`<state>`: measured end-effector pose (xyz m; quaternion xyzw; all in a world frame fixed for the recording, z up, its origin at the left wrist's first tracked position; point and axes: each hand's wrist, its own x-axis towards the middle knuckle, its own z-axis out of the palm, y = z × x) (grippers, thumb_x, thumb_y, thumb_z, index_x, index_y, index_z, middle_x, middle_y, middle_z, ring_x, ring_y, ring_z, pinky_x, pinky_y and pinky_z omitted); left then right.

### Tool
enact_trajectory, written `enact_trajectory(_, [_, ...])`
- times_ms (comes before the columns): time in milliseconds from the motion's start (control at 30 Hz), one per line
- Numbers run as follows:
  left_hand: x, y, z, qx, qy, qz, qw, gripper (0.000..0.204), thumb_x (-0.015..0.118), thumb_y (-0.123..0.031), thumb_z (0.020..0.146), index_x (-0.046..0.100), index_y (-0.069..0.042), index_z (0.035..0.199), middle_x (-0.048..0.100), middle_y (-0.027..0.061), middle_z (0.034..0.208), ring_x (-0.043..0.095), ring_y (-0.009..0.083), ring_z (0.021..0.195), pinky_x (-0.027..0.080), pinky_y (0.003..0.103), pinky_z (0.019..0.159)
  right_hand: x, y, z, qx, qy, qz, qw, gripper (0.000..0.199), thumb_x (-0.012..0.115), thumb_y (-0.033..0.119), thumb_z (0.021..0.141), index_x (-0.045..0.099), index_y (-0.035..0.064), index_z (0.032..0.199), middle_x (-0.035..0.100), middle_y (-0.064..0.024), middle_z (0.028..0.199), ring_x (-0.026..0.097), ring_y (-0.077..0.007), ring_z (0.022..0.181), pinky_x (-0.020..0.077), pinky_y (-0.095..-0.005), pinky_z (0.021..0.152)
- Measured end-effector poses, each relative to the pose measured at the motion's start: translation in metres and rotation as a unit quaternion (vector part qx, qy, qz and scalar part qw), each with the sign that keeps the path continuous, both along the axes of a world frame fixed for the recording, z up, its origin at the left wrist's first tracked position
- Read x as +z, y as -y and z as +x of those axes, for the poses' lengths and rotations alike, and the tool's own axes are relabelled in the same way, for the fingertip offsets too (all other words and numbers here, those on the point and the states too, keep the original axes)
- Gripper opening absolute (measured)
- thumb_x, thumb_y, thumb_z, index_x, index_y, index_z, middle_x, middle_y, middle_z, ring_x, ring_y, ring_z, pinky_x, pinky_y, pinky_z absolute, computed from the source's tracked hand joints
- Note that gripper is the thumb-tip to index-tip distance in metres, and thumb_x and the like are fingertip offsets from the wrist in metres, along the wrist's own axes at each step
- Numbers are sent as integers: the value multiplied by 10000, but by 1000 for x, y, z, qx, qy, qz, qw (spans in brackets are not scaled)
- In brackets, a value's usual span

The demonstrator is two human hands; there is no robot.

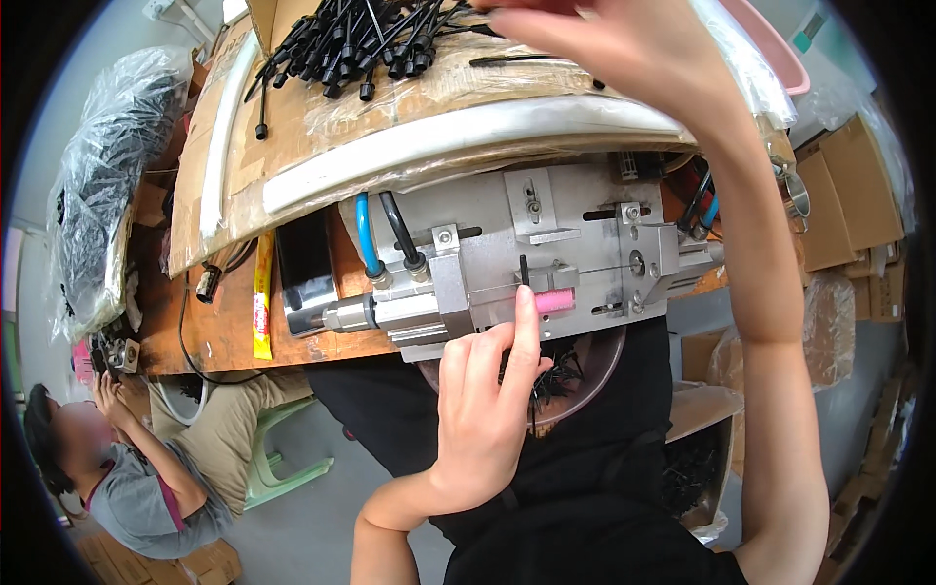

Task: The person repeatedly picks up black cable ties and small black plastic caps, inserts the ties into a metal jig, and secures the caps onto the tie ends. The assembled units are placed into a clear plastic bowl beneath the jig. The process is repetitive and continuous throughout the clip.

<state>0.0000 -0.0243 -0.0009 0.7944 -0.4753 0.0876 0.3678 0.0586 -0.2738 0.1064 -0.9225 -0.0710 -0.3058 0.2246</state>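
My left hand (487, 400) is over the front of a metal fixture (483, 258), its index finger stretched out and the other fingers bent. That fingertip touches the lower end of a short black rod (525, 268) standing in the fixture, beside a pink cylinder (556, 300). Up at the far side, my right hand (604, 44) hovers by a heap of slim black wands with caps (356, 44). It is blurred and partly cut off by the upper edge, so its grip does not show. A single black wand (512, 60) lies beneath it.
A padded white edge (468, 141) borders the cardboard-covered shelf. Blue (366, 234) and black hoses enter the fixture. A bowl of black parts (585, 380) sits under the fixture, partly behind my left hand. To the left, a person (156, 478) works at the bench.
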Motion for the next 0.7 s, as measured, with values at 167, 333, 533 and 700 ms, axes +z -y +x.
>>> enact_trajectory(167, [2,-2,0,3,84,-48,995,606,770,14,651,620,42,1238,580,63,933,492,207,811,417,330,721,-42,-45,-74,127,-186,405,886,156,704,119,897,705,-27,952,717,-60,877,657,-93,760,535,-237,721])
enact_trajectory(333, [2,5,-1,-21,151,-16,988,504,708,-18,707,663,-17,1209,563,34,945,494,190,794,443,301,696,-43,-53,-102,52,-213,603,767,138,596,67,955,607,-70,951,694,-221,862,720,-238,814,630,-310,650])
enact_trajectory(533, [5,9,-7,-17,172,-6,985,506,689,5,688,682,-48,1191,559,13,948,481,174,787,437,287,675,-41,-50,-110,42,-215,609,762,133,585,47,953,601,-85,945,695,-248,846,726,-245,743,631,-293,649])
enact_trajectory(700, [10,4,-7,-54,149,19,987,515,703,10,692,674,-43,1203,563,8,951,482,172,796,441,286,689,-36,-43,-115,54,-271,597,754,190,653,105,935,653,-79,980,714,-158,845,714,-164,745,609,-256,680])
